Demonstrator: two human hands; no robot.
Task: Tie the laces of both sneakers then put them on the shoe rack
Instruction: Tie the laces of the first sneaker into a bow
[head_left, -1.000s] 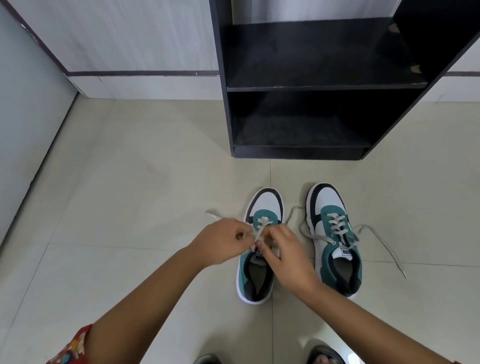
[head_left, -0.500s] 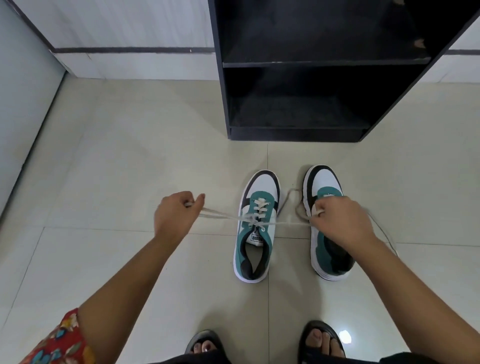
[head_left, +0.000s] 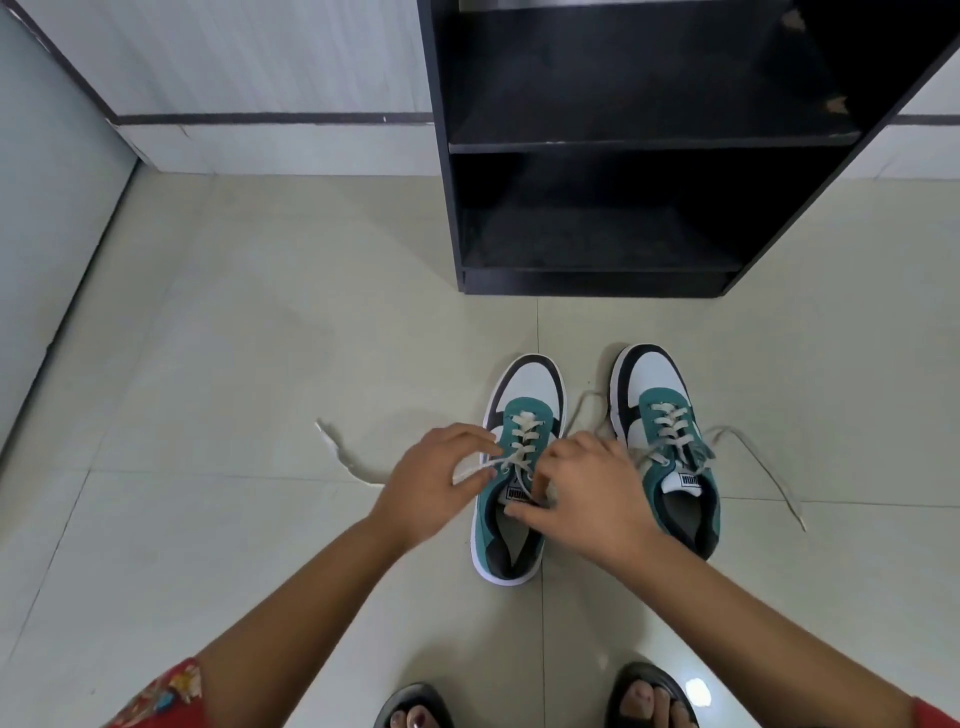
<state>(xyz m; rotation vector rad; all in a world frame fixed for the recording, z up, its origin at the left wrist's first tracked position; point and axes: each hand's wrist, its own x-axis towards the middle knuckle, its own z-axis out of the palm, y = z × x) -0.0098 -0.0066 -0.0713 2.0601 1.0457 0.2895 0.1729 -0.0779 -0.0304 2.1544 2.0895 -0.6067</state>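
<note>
Two teal, white and black sneakers stand side by side on the floor, toes toward the rack. Over the left sneaker (head_left: 524, 395), my left hand (head_left: 431, 483) pinches one white lace end by the eyelets. My right hand (head_left: 592, 493) holds the other lace end close to the tongue; its fingertips hide the crossing. A loose tail of lace (head_left: 343, 457) trails left on the tiles. The right sneaker (head_left: 670, 415) has untied laces spread to both sides. The black shoe rack (head_left: 597, 145) stands just beyond, its shelves bare.
A white wall with a dark stripe (head_left: 260, 118) runs behind the rack, and a pale panel (head_left: 47, 218) closes the left side. My feet in black sandals (head_left: 649, 696) show at the bottom edge. Beige floor tiles (head_left: 234, 322) stretch to the left.
Half a second ago my hands were spread wide, pulling the left sneaker's laces taut. They have come back together over its tongue, and the lace tail has dropped slack on the floor.
</note>
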